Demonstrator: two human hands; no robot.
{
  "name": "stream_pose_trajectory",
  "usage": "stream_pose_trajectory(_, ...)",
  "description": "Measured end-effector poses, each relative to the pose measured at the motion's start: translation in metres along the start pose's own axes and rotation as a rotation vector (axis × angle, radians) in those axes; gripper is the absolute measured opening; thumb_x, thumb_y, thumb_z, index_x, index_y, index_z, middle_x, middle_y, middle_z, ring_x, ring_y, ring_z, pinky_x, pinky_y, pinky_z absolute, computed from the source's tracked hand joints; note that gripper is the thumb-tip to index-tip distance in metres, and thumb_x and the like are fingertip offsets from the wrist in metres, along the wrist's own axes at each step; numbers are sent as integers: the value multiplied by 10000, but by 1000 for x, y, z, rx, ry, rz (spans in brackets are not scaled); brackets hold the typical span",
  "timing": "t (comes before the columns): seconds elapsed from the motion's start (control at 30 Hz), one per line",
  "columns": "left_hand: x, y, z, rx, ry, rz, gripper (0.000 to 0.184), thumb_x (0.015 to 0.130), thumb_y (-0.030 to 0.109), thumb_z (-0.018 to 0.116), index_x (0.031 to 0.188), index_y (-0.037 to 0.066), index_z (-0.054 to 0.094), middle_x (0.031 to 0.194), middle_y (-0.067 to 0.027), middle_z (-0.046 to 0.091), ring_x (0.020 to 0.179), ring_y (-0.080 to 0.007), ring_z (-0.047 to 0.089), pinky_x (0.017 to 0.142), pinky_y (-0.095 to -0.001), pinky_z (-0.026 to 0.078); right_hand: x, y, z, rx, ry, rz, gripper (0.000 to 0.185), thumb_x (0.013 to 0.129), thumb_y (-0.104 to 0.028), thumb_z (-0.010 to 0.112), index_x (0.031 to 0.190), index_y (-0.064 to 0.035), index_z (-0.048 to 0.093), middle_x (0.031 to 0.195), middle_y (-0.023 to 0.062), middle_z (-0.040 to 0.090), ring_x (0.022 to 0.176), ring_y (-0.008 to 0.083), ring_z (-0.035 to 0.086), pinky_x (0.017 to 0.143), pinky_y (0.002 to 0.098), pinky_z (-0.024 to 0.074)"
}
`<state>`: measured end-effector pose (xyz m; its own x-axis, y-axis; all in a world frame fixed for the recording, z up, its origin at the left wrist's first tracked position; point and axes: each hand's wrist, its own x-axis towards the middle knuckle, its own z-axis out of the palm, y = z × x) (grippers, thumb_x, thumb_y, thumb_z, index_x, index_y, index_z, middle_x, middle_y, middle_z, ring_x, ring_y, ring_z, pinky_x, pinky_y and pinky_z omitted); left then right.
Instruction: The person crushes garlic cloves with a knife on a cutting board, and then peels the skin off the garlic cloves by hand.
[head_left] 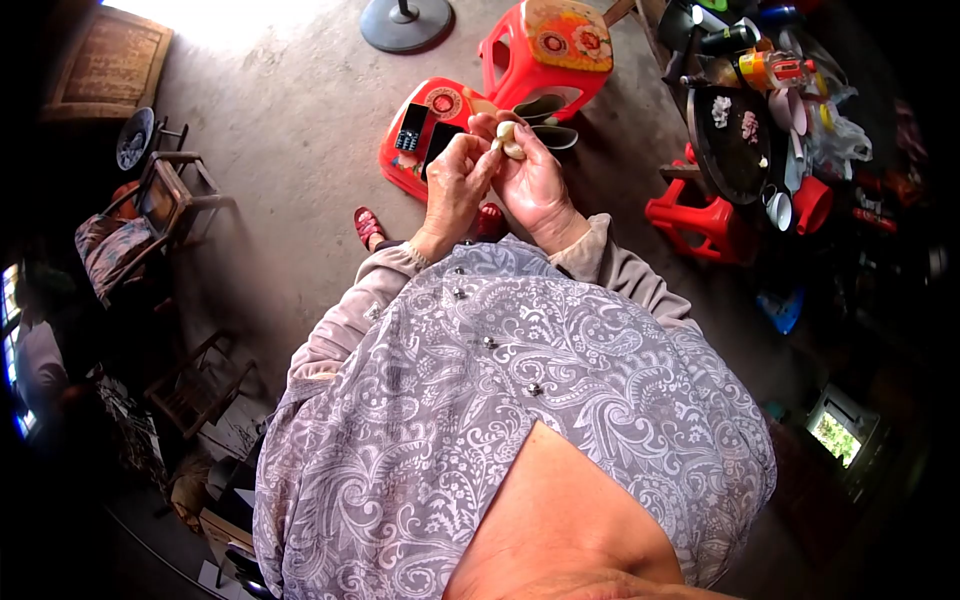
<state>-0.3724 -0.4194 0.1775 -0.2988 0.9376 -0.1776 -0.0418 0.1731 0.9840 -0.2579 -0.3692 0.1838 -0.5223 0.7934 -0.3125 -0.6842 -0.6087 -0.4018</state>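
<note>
My right hand point(540, 188) is closed around several pale garlic cloves point(511, 141), which show between its thumb and fingers. Beside it, my left hand point(455, 183) is closed in a pinch, its fingertips against the cloves. Both hands are held together in front of my body. Just beyond them is a low red stool point(393, 165) with a keypad phone point(410, 127) and a dark flat phone-like object point(440, 143) on it. Partly behind my right hand are dark, bowl-like shapes point(556, 136), whose kind I cannot tell.
A taller red stool point(500, 70) stands ahead, near a round stand base point(406, 25). At right, a dark round tray point(708, 165) carries small pale and pinkish heaps; a bottle point(770, 70) and a red stool point(700, 225) are close by. A wooden chair point(170, 195) stands left.
</note>
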Motion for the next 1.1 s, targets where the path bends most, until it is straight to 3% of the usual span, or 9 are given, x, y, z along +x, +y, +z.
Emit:
stream_pose_trajectory(0.1,-3,-4,0,-64,0,26,164,937,177,647,908,20,608,637,0,582,531,-46,517,480,-210,415,1,1,-5,45,51,20,254,983,-170,466,1176,-49,578,1208,166,617,1240,319,520,1069,448,410)
stream_pose_trajectory(0.2,-5,5,-8,-381,-139,-148,153,971,188,604,952,37,596,666,20,567,524,-29,475,458,-184,370,-1,-6,-4,136,160,28,226,973,-181,463,1112,-48,580,1135,171,645,1105,291,613,947,425,499)
stream_pose_trajectory(0.3,-6,11,-9,-615,-173,-262,156,985,214,591,982,58,582,691,37,546,531,-11,429,450,-165,318,-6,-16,-19,13,204,66,214,964,-197,516,1104,-52,587,1039,120,660,988,221,639,853,359,519)
stream_pose_trajectory(0.33,-7,10,-9,-629,-187,-257,157,985,226,593,1001,71,576,698,46,532,546,-4,417,464,-154,302,-7,-16,-21,-96,109,27,195,967,-177,543,1114,-60,594,959,56,650,849,140,621,752,281,510)
stream_pose_trajectory(0.47,-8,14,-12,-616,-242,-231,142,989,210,584,983,70,563,704,48,526,557,-5,429,478,-150,312,-15,-21,2,-362,34,63,156,961,-129,600,1103,-65,617,904,-12,636,746,56,586,693,205,493)
stream_pose_trajectory(0.63,-10,17,-14,-482,-234,-162,134,994,206,574,965,79,544,708,47,523,560,-5,427,476,-154,315,-15,-22,4,-478,31,38,166,925,-98,655,1084,-60,622,887,-11,646,751,59,612,681,199,501)
stream_pose_trajectory(0.83,-7,20,-17,-653,-221,-276,141,999,218,560,968,82,543,716,41,526,562,-5,427,470,-159,327,-14,-21,2,-408,22,56,157,921,-101,661,1063,-44,624,891,9,658,769,72,637,674,209,525)
stream_pose_trajectory(1.1,-1,15,-28,-458,-286,-217,157,989,226,566,961,71,566,709,30,555,570,-18,468,485,-163,358,-17,-25,4,-590,-26,64,133,920,-90,656,1034,-29,627,884,31,666,765,84,646,697,205,535)
